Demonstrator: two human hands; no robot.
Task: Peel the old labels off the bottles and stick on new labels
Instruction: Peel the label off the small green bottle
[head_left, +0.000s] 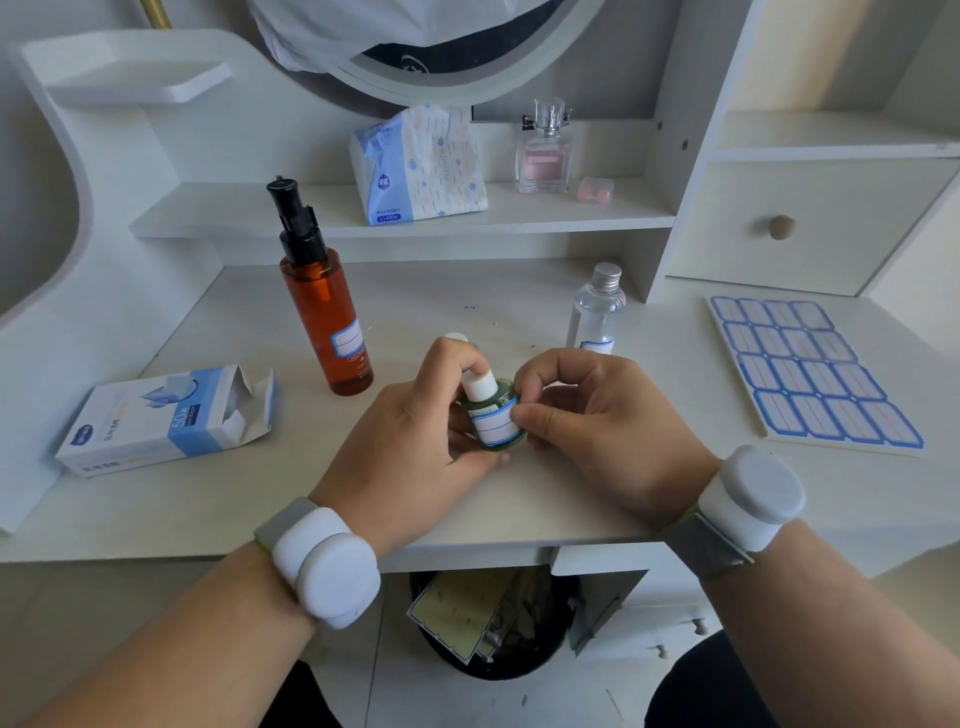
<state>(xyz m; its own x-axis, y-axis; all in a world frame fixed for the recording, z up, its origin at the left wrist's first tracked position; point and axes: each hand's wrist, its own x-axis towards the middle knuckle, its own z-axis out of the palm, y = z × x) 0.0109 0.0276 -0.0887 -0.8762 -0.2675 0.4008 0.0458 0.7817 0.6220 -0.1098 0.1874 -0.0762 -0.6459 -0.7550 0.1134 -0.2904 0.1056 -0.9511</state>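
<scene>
White vanity shelving frames a pale wood-grain desk top (218, 499), with the hands working near its front edge at the centre. Held just above the desk is a small green bottle (492, 415) with a white cap (479, 385); its long axis tilts, cap pointing up and away toward the far left, base toward the near right. The left hand (415, 441) grips it, fingers curled round the cap end and thumb under the base. The right hand (587, 431) pinches at the bottle's right side, thumb tip pressing the edge of a white, blue-bordered label (492, 427) that wraps the bottle's front. Far left of the hands stands an upright amber pump bottle (324, 312) bearing a similar label; far right, just behind the right hand, stands a clear bottle (597, 312) with a silver cap, also labelled. A sheet of blue-bordered labels (810, 371) lies flat at the right, well apart from the hands, and an opened blue-and-white carton (166, 421) lies at the left. Bare desk lies between the hands and both of these. On the shelf behind sit a tissue pack (421, 166) and a perfume bottle (543, 150). Below the front edge, a dark bin (493, 623) holds a used backing sheet.
</scene>
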